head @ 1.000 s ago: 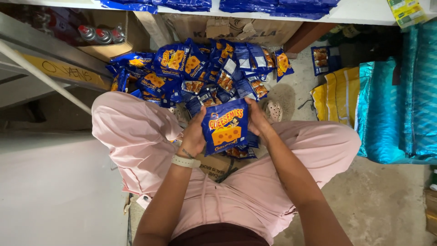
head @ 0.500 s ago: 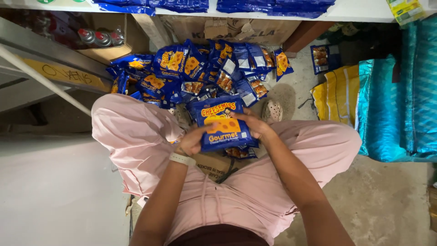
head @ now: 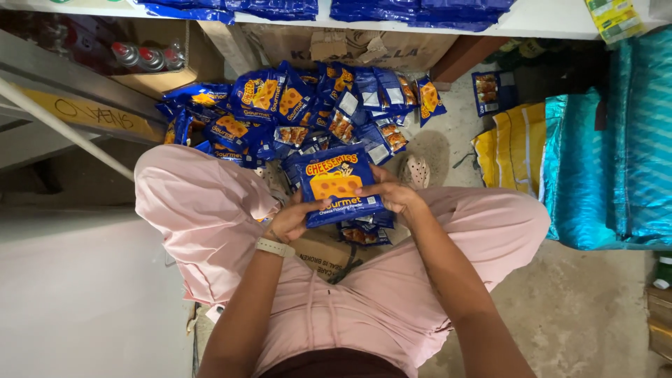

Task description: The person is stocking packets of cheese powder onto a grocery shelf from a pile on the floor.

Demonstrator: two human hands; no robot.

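Note:
A blue snack packet [head: 334, 183] with an orange cheese picture lies flat between both hands, above my lap in pink trousers. My left hand [head: 292, 221] grips its lower left edge; a pale band sits on that wrist. My right hand [head: 390, 194] holds its right edge. More blue packets [head: 364, 231] are stacked directly under the held one. A large heap of the same blue packets [head: 294, 112] is spread on the floor just beyond my knees.
A white shelf [head: 546, 21] with stacked blue packets runs along the top. A cardboard box [head: 364, 45] stands behind the heap. Teal bags [head: 616, 140] and a yellow sack [head: 514, 147] sit at the right. A metal frame [head: 63, 119] and cans [head: 143, 56] are at the left.
The packet was held upright and tilted; both hands have turned it and laid it flat, face up, onto the small stack above my lap.

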